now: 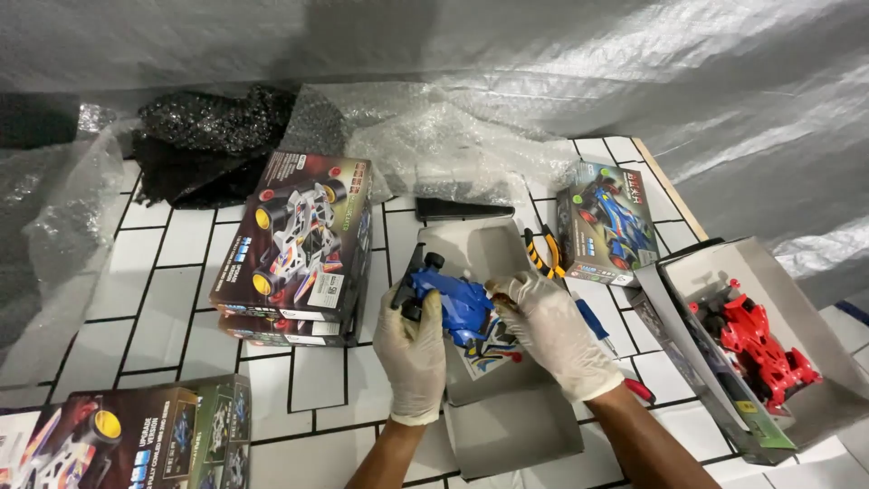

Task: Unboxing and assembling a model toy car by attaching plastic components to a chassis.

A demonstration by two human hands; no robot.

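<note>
Taking the blue toy car (pixel 453 306) as landmark: far to its lower left lie boxes (pixel 136 435) at the desk (pixel 172 308) edge; a box stack (pixel 294 249) sits just left. The left hand (pixel 415 349) has its grip closed on the car's rear; the right hand (pixel 552 330) pinches its front. A red car (pixel 760 349) rests in an open box (pixel 815 407) well to the right

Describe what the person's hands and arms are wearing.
Both the left hand and the right hand wear thin, whitish disposable gloves that wrinkle loosely and end in a rolled cuff at the wrist. The forearms are bare: no sleeves, watch or jewellery show.
</note>
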